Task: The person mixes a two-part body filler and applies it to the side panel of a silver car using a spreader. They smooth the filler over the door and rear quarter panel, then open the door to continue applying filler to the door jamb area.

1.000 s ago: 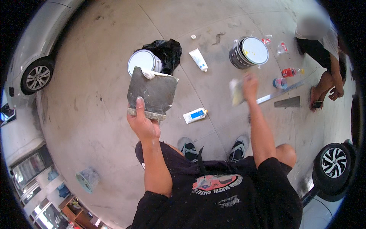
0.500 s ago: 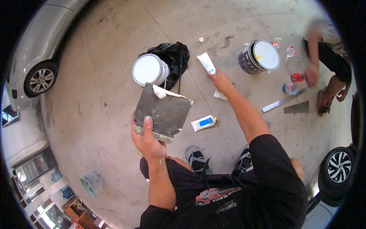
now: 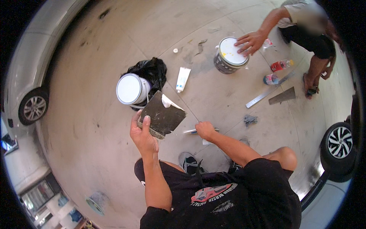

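Note:
My left hand (image 3: 144,135) grips a dark square board (image 3: 162,114) with a blob of white paste (image 3: 169,102) on its upper corner. My right hand (image 3: 205,129) is low over a white-and-blue tube (image 3: 190,131) on the floor, fingers curled, a small pale blade (image 3: 207,142) showing below it; what exactly they hold is hidden. Another white tube (image 3: 183,78) lies above the board. A white pail (image 3: 127,88) sits by a black plastic bag (image 3: 151,68). Farther right stands a dark can with a white lid (image 3: 227,59).
A person (image 3: 312,45) crouches at right, a hand on that can's lid. Bottles (image 3: 280,65), a metal straightedge (image 3: 259,97), a grey blade (image 3: 281,95) and crumpled grey material (image 3: 250,120) lie right. A car (image 3: 34,61) stands left, a wheel (image 3: 338,141) right, a bucket (image 3: 97,202) lower left.
My right hand has moved down from the upper tube to the lower one; that upper tube stays on the floor. The other person's arm now reaches onto the can lid. The view has shifted.

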Action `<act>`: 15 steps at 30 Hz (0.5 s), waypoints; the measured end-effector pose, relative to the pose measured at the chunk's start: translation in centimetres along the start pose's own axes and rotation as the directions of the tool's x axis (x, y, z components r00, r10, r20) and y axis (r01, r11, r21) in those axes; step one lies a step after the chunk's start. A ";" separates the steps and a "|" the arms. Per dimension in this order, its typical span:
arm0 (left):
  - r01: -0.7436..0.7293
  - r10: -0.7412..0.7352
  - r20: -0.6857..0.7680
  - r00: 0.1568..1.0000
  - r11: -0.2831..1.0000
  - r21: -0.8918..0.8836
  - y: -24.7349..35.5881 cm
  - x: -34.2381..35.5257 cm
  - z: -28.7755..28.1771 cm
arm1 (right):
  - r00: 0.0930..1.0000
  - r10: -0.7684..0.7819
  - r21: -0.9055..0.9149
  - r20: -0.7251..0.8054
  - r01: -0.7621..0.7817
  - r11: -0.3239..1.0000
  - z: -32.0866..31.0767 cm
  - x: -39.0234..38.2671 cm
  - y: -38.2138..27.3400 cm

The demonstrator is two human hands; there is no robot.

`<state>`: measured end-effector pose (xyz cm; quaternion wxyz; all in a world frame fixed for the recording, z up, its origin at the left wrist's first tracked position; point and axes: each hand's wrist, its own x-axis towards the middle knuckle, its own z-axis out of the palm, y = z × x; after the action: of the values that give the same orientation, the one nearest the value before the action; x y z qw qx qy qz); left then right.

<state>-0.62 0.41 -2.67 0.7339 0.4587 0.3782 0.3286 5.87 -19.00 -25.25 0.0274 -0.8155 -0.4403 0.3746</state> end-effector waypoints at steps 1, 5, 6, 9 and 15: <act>0.008 -0.008 0.009 1.000 1.000 -0.002 -0.5 0.3 -0.2 | 0.998 0.058 0.071 0.035 -0.061 0.996 -0.7 -0.6 0.6; 0.051 -0.050 0.029 0.998 0.999 -0.016 -0.3 0.7 1.0 | 0.851 0.458 0.687 -0.256 -0.173 0.706 -6.1 -4.6 6.6; 0.052 -0.052 0.039 0.998 0.999 -0.010 -0.3 0.8 1.4 | 0.810 0.506 0.773 -0.297 -0.107 0.626 -7.6 -5.1 8.6; 0.055 -0.056 0.066 0.996 0.998 0.005 -0.8 0.8 2.6 | 0.714 0.633 0.918 -0.298 0.032 0.395 -12.3 -6.5 12.1; 0.042 -0.045 0.093 0.995 0.999 0.031 -1.4 0.8 3.8 | 0.700 0.671 0.964 -0.244 0.250 0.090 -17.2 -7.6 13.5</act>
<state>3.26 -1.03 -3.01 0.7512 0.4757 0.3579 0.2851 23.77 -27.94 -13.51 0.6458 -0.7146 0.1014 0.2490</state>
